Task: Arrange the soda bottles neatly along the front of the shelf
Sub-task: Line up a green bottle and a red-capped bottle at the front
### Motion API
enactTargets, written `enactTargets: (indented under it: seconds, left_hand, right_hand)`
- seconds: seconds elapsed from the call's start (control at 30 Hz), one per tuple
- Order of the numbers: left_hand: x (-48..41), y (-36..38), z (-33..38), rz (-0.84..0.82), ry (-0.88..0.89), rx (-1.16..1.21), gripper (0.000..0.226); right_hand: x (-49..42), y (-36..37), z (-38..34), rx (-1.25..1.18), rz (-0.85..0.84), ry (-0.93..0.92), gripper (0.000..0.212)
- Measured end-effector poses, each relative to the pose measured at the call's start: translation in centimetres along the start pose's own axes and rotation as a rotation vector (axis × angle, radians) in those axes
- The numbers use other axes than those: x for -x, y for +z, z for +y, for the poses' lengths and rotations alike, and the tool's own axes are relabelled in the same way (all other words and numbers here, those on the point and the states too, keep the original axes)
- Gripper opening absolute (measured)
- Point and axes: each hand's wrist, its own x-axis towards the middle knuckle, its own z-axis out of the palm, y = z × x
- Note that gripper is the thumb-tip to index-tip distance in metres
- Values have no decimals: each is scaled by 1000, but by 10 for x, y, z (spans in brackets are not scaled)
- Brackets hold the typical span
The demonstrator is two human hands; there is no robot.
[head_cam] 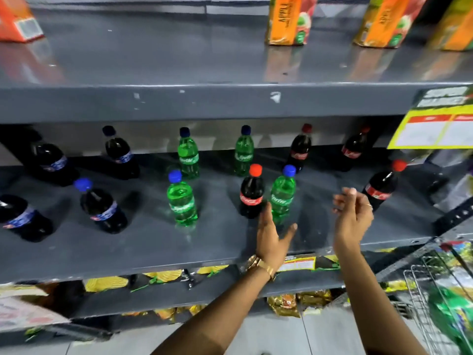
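Observation:
Soda bottles stand scattered on the grey middle shelf (153,252). Dark blue-capped cola bottles (102,206) fill the left side. Green blue-capped bottles stand in the middle, one in front (182,201) and two behind (189,156). A red-capped cola bottle (252,193) and a green bottle (282,194) stand side by side just beyond my left hand (271,237), which is open, fingers near the green bottle's base. My right hand (353,213) is open, empty, left of another red-capped cola bottle (382,187). Two more colas stand at the back (300,149).
Orange juice cartons (289,21) stand on the upper shelf. A yellow price sign (435,126) hangs at the right. Snack packets (284,303) lie on the lower shelf. A wire shopping trolley (430,298) stands at bottom right.

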Motion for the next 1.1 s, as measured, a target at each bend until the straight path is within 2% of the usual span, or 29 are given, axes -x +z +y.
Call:
enactTargets:
  seconds: [0.07,0.17,0.27,0.37,0.43,0.53,0.6,0.67,0.73,0.83,0.97,1.1]
  left_hand:
    - [-14,23,1,121,-57,-2,85]
    - [-29,46,7,328,-77,-85,69]
    - [-30,51,6,367,-49,-139,57]
    - [-6,42,-10,246,80,-200,55]
    - [18,30,-27,234,130,-256,55]
    - [44,7,-46,413,118,-308,50]
    - [49,-9,-49,514,44,-276,47]
    - [48,-25,-50,602,-10,-251,50]
    - [40,-37,-49,637,-40,-236,55]
    - [27,-48,-47,637,-67,-217,52]
    - [11,-48,-42,595,-58,-182,50]
    - [-7,-37,-38,522,-39,-184,51]
  right_hand:
    - [-21,-7,7,1,-62,19,12]
    - [-41,-17,19,62,-212,42,9]
    - [-52,-16,30,152,-378,95,9]
    - [-61,-3,41,260,-613,140,29]
    - [-59,13,46,277,-831,163,38]
    - [-42,43,57,323,-1141,235,37]
    - [-20,63,65,359,-1225,167,61]
    - [6,81,69,329,-1196,136,68]
    - [25,95,68,311,-1045,77,58]
    - [38,109,64,435,-816,-90,50]
    - [34,95,59,388,-752,-75,42]
    - [1,56,59,446,-678,-65,60]
